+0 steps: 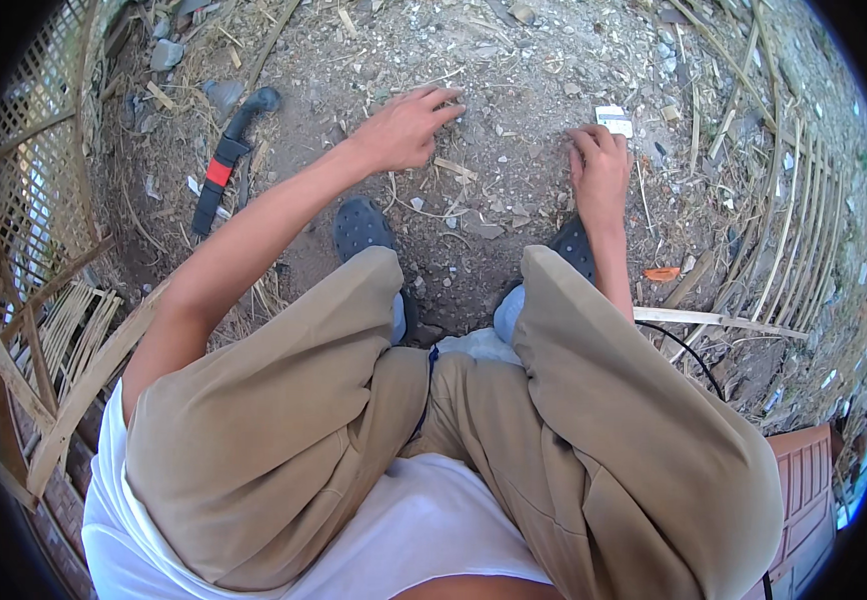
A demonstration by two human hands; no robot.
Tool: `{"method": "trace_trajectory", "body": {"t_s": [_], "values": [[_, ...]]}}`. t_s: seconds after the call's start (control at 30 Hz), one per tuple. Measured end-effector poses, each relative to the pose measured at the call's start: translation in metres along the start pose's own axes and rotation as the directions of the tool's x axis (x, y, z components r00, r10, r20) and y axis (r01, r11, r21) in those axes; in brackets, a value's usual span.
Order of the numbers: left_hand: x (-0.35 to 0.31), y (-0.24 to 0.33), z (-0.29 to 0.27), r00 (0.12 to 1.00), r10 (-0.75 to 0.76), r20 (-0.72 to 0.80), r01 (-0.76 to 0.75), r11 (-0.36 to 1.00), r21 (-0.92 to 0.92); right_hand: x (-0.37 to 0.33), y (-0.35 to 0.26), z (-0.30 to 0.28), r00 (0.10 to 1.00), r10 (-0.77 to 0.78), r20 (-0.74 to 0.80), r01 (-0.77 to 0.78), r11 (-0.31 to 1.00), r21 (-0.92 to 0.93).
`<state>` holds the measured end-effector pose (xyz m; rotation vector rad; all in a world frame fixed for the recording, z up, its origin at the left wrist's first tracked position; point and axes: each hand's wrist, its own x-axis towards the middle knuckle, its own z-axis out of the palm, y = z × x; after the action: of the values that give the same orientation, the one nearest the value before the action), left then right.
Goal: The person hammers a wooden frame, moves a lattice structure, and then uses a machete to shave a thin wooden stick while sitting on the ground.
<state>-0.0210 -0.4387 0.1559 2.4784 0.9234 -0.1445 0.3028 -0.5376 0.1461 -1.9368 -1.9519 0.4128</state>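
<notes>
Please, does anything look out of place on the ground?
Yes: a white card-like piece by the right hand and an orange scrap farther right look like stray litter, bright against the dirt.

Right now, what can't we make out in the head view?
Head view:
- Left hand: palm, hidden by its own back.
- Right hand: palm, likewise hidden.
- White card: print too small to read.
- Right shoe: mostly behind the right trouser leg.
- Red-brown panel: partly behind that leg.
</notes>
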Motion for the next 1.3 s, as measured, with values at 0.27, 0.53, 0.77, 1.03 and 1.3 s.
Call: {"method": "trace_trajectory", "body": {"t_s": [0.27,0.53,0.77,1.03,1.3], "values": [[-0.002,0.008,0.0,0.999,0.008,0.034,-0.005,0.997,-0.074,0.011,0.015,0.013,1.0,-0.006,0.012,0.007,0.996,-0.094],[-0.005,0.009,0.0,1.0,-0.01,0.026,0.012,0.996,-0.084,0.006,0.02,0.015,0.99,0.139,0.001,-0.137,0.976,0.17],[-0.008,0.006,0.006,1.0,-0.007,-0.022,0.006,0.998,-0.055,0.007,0.016,0.011,0.993,0.11,-0.031,-0.106,0.988,0.108],[-0.008,0.007,0.005,0.999,-0.002,-0.032,0.001,0.999,-0.052,0.01,0.003,0.015,0.998,0.037,0.054,-0.03,0.992,-0.125],[-0.012,0.009,-0.002,0.999,-0.01,-0.041,0.009,1.0,-0.022,-0.001,0.031,-0.017,0.971,0.238,0.008,-0.233,0.943,0.237]]}}
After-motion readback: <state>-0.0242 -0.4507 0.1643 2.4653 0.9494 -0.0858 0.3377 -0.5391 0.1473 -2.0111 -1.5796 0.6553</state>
